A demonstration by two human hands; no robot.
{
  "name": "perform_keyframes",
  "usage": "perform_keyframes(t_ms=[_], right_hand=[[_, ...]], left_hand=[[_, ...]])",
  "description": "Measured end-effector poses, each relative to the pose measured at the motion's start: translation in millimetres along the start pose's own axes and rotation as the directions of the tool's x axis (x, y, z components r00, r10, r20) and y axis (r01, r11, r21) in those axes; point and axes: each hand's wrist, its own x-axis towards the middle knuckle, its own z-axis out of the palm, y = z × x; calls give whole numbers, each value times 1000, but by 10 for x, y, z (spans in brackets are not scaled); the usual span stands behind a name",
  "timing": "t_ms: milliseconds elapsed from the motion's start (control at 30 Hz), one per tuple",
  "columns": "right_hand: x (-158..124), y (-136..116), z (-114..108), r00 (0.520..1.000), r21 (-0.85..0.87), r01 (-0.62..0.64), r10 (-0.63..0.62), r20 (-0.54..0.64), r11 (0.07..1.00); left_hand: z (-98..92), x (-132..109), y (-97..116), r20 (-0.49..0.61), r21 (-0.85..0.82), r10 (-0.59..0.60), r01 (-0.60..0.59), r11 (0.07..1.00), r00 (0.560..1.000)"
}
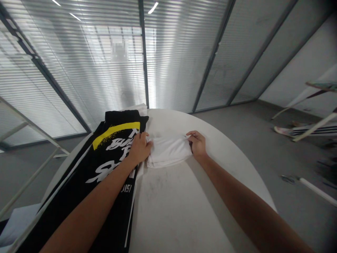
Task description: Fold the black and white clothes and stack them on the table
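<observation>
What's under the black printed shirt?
Under the black shirt, white fabric peeks out at the far edge, on the white table. The rest is covered.

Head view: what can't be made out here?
Head view only:
Black garment lettering: partly covered by left hand and forearm.
Left hand's fingertips on white cloth: hidden by the hand's back; grip unclear.
Patch on glass wall: blurred.
Striped thing at right edge: cut off, smeared.
</observation>
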Motion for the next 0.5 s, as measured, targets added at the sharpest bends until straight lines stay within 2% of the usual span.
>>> perform_keyframes(t_ms=[100, 167, 233, 333, 400, 500], right_hand=[[21, 19, 10, 998, -57, 55, -56, -20, 997], [37, 38, 18, 995, -141, 100, -97, 26, 985], [49, 60, 21, 985, -193, 142, -119, 125, 971], [58, 91, 17, 964, -192, 165, -117, 240, 967], [59, 109, 13, 972, -172, 145, -108, 207, 974], [53, 123, 12, 995, -174, 45, -29, 93, 984]], left_hand=[[-51, -49, 159, -48, 104, 133, -127, 986, 990], [-54, -98, 245, 5, 120, 238, -237, 964, 971], [-27, -146, 275, 106, 110, 302, -313, 943, 947], [24, -197, 239, 273, 88, 295, -329, 940, 916], [40, -213, 214, 339, 107, 256, -307, 946, 905], [36, -228, 231, 345, 169, 201, -271, 948, 917]])
